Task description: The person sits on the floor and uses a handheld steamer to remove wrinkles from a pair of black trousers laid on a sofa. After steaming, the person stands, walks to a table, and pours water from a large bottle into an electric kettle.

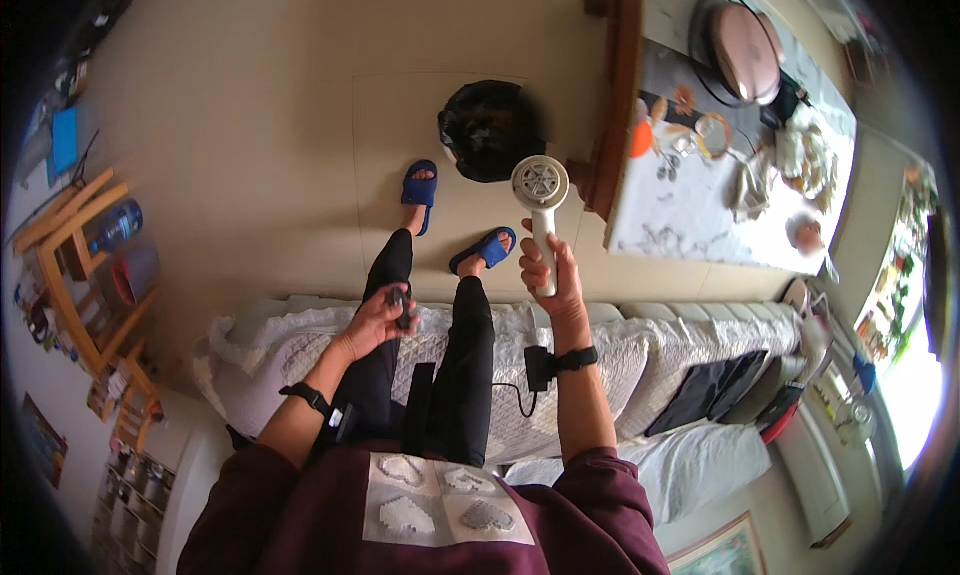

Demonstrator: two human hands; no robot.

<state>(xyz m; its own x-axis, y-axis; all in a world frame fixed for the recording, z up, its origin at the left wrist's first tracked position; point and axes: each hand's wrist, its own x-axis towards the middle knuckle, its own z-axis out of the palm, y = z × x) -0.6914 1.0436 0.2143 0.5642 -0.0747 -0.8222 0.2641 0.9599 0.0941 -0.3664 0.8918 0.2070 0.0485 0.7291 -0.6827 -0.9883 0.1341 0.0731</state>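
Note:
My right hand point(551, 267) is wrapped around the handle of a white fabric shaver point(541, 185). Its round head points away from me and shows a ring with spoke-like parts inside. In my left hand point(373, 318), above my left thigh, is a small dark cup-like piece point(402, 308), held between thumb and fingers; its exact kind is unclear. The two hands are apart. Beyond the shaver, a bin lined with a black bag point(491, 131) stands on the floor.
I sit on a sofa with a quilted cover point(615, 365). To the right, a marble-patterned table point(660, 234) carries a pink bag point(746, 54), a roll of tape point(712, 135) and crumpled cloth point(806, 159). Wooden chairs point(67, 275) stand at left. A black item point(705, 391) lies on the sofa.

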